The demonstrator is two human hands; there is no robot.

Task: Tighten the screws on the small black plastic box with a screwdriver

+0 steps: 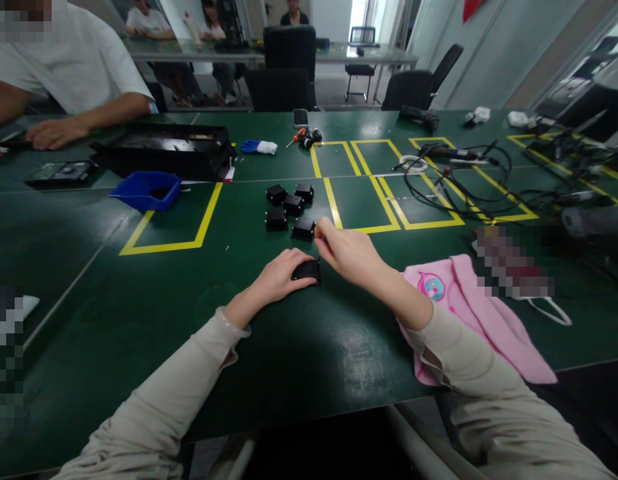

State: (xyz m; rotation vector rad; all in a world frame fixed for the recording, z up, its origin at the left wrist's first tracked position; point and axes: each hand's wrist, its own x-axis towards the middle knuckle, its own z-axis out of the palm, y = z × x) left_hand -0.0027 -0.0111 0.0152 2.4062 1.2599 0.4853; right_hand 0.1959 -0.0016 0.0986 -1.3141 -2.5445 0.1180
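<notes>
My left hand (279,277) is wrapped round a small black box-like part (307,271), thumb on the near side and fingers on the far side, steadying it on the green table. Just above that part's right corner, my right hand (346,250) is closed in a pinch. A thin dark tip shows below its fingers, but what they hold is too small to make out. Beyond my hands sit several similar black box-like parts, among them one close to my right fingers (303,229) and one further left (276,219).
A blue scoop-shaped tray (147,191) and a long black tray (173,150) stand at the left. Pink cloth (463,300) lies under my right forearm. Tangled black cables (451,190) cover yellow-taped areas at the right. Across the table, a person in a white shirt (83,63) rests both arms.
</notes>
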